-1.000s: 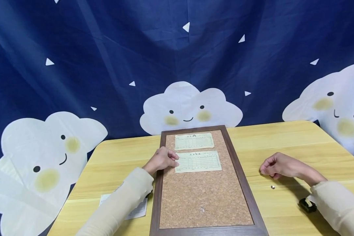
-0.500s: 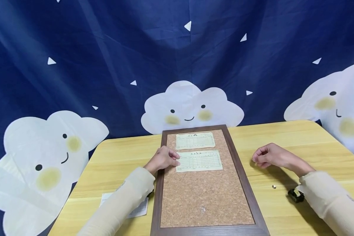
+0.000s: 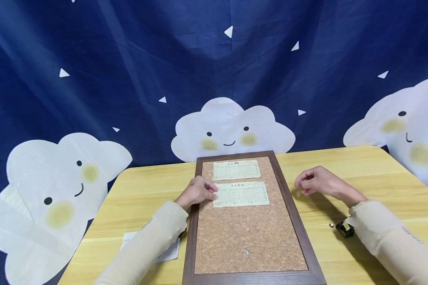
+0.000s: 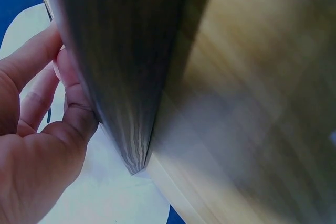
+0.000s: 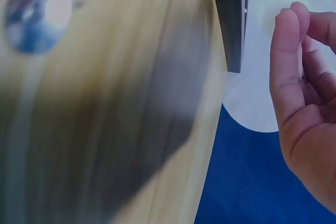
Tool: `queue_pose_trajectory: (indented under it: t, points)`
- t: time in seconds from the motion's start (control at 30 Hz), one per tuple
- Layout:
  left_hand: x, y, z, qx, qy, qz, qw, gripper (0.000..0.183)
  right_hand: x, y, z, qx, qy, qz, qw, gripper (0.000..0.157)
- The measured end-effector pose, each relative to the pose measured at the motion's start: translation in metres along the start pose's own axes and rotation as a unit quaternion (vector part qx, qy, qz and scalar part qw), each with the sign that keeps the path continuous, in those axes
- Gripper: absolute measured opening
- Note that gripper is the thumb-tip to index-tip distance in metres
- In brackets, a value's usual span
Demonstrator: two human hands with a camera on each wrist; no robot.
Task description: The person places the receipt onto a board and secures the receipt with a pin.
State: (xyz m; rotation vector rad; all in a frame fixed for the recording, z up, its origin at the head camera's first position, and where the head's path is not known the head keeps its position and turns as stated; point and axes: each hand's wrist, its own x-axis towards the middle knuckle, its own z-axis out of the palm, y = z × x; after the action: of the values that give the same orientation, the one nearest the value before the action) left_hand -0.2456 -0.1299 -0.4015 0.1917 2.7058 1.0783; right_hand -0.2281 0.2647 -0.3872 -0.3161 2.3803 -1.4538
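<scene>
A corkboard [image 3: 249, 237] in a brown frame lies on the table with two printed paper slips, the far slip [image 3: 236, 170] and the near slip [image 3: 241, 194]. On the near slip's left edge rest the thumb and finger of my left hand [image 3: 199, 190], pressing it to the cork. My right hand [image 3: 315, 181] is above the table, right of the frame, its thumb and fingertips brought together as if round a tiny thing, likely a thumbtack, which the fingers hide. A shiny thumbtack [image 3: 331, 225] lies on the table, also large and blurred in the right wrist view.
Partly under the left forearm lies another paper sheet [image 3: 169, 253] on the wooden table [image 3: 157, 186]. A black wrist device [image 3: 345, 229] sits below the right sleeve. Behind the table hangs a blue curtain [image 3: 146, 59] with clouds.
My right hand has lifted off the table near the tack and moved left toward the frame, fingertips together. The left hand keeps its place on the near slip.
</scene>
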Motion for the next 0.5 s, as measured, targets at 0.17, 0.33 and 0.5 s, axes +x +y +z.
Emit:
queue_pose_trajectory:
  t: [0.17, 0.33, 0.5]
  points:
    - [-0.0002, 0.0004, 0.0005, 0.000, 0.000, -0.002, 1.0000, 0.015, 0.0040, -0.0043, 0.0019, 0.002, 0.004, -0.007, 1.000, 0.021]
    - [-0.0003, 0.0006, 0.0004, -0.002, 0.001, -0.004, 1.0000, 0.015, 0.0069, -0.0086, 0.0035, -0.001, 0.006, -0.013, 1.000, 0.026]
    - [0.0004, 0.0008, 0.0005, -0.001, 0.000, -0.002, 1.0000, 0.015, 0.0094, -0.0097, 0.0049, -0.016, 0.018, -0.015, 1.000, 0.025]
